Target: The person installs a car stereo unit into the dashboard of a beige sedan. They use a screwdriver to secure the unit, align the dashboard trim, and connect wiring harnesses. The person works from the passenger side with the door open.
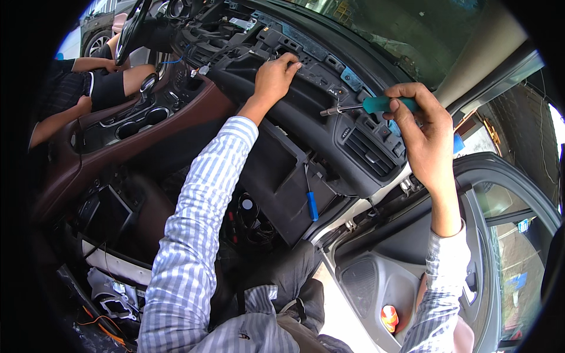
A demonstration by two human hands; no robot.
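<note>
My left hand (273, 79) reaches onto the stripped dashboard top (312, 76), with fingertips pinched at a mounting strip; anything between them is too small to make out. My right hand (421, 126) is closed round the teal handle of a driver (379, 105), whose metal shaft and socket-like tip point left over the dash, above the side air vent (368, 153). Below the dash, a blue-handled screwdriver (312, 206) lies on a dark open glovebox panel (265, 176).
Another person (76, 100) sits at the left beside the steering wheel (129, 29) and centre console (135, 123). An open door (376, 282) holds a red item (388, 317) at lower right. Removed trim and wires (112, 300) lie lower left. The windscreen pillar (482, 53) rises at upper right.
</note>
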